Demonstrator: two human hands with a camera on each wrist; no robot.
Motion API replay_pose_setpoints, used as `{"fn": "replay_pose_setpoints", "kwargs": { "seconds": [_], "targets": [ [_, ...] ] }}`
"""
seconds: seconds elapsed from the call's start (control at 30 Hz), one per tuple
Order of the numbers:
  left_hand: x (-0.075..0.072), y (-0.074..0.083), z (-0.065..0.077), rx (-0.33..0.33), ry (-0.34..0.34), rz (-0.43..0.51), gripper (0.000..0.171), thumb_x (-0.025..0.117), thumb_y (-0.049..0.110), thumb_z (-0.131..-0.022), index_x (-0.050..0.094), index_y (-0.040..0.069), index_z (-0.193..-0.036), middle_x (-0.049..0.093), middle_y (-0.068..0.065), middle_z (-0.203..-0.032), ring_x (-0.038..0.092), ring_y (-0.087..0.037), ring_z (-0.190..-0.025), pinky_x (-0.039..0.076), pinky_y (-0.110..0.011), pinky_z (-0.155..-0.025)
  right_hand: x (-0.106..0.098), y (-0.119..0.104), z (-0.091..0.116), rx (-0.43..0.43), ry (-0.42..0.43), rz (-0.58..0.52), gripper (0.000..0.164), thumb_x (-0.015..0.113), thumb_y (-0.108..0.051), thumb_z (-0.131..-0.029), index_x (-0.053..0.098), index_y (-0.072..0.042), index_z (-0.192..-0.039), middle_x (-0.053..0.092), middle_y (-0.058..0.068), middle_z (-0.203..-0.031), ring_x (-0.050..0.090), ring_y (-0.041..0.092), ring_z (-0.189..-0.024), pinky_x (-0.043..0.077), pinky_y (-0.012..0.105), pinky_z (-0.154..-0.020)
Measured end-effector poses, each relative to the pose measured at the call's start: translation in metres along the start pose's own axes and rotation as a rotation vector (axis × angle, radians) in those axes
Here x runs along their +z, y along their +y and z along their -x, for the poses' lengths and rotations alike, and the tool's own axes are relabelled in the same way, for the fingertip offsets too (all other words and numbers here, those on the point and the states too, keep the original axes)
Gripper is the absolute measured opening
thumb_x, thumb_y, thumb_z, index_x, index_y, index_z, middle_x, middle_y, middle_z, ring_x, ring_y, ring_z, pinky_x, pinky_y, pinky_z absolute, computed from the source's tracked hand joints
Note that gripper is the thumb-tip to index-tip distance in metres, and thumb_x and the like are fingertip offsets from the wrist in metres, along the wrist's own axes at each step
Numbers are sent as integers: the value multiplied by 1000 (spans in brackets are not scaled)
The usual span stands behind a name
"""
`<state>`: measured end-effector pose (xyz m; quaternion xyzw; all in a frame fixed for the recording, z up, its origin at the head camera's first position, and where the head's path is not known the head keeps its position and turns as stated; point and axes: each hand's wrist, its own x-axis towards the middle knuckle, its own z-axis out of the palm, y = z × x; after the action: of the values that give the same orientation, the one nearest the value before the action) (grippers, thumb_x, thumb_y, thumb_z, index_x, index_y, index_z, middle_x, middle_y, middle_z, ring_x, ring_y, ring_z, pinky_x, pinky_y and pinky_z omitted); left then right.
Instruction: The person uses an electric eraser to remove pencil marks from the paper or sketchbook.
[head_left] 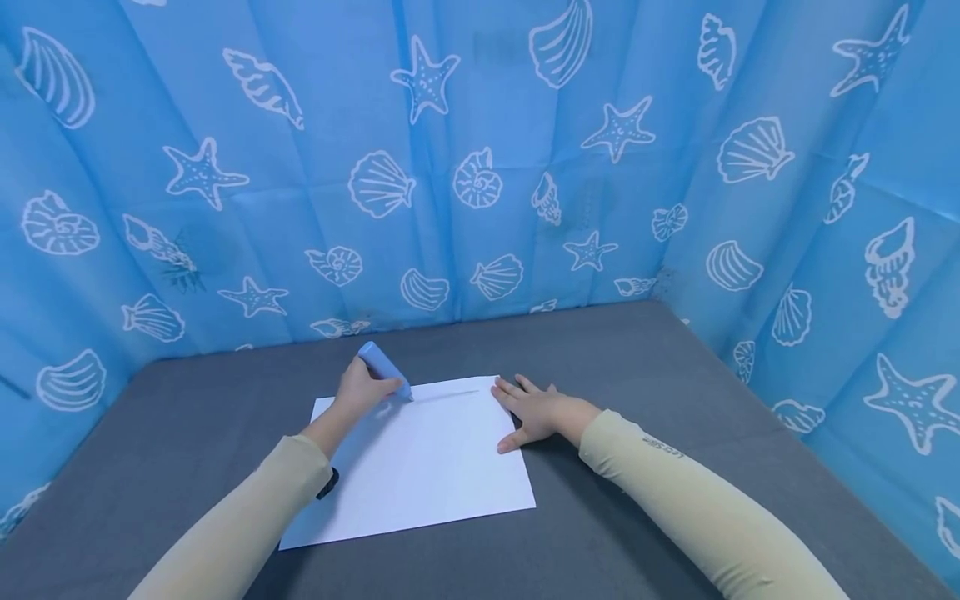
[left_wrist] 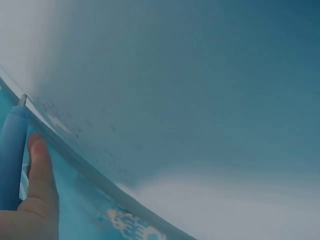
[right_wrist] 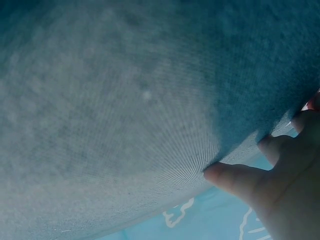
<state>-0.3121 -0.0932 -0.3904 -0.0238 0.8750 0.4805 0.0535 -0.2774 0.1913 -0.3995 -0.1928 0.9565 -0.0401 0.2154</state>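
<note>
Pale sleeves (head_left: 690, 500) are covering both forearms above a grey tabletop (head_left: 750, 433), where the left hand (head_left: 357, 390) is pinching a thick blue pen-shaped tool (head_left: 386, 370) between thumb and fingers, its narrow tip pointing down at the far part of a white sheet (head_left: 435, 467), by the left end of a thin grey line (head_left: 453, 393). Fingers spread and thumb apart, the right hand (head_left: 536, 412) is resting on the sheet's right edge near its far corner, while a blue curtain (head_left: 480, 229) printed with white shells and starfish is hanging behind.
</note>
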Motion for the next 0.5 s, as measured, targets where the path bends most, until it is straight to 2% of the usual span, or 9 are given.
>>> {"fn": "replay_pose_setpoints", "kwargs": {
  "seconds": [0.2, 0.43, 0.5],
  "targets": [
    [0, -1, 0, 7, 17, -5, 68, 69, 12, -88, 29, -11, -138, 47, -33, -128, 57, -42, -111, 52, -44, -90, 1, 1, 0, -3, -1, 0, 104, 62, -65, -81, 12, -15, -157, 5, 2, -163, -1, 32, -147, 11, 68, -109],
    [-2, 4, 2, 52, 75, -54, 66, 69, 13, -86, 33, -13, -135, 47, -32, -129, 49, -44, -120, 43, -51, -100, 1, 1, 0, -13, 4, -2, 104, 62, -65, -81, 12, -14, -157, 5, 3, -163, -1, 33, -147, 11, 69, -109],
    [-3, 4, 2, 60, 73, -66, 66, 69, 13, -86, 33, -13, -135, 46, -33, -130, 48, -44, -121, 42, -52, -101, 0, 0, 0, -17, 4, 0, 104, 62, -65, -82, 12, -14, -157, 5, 3, -163, -1, 33, -147, 11, 69, -109]
  ]
}}
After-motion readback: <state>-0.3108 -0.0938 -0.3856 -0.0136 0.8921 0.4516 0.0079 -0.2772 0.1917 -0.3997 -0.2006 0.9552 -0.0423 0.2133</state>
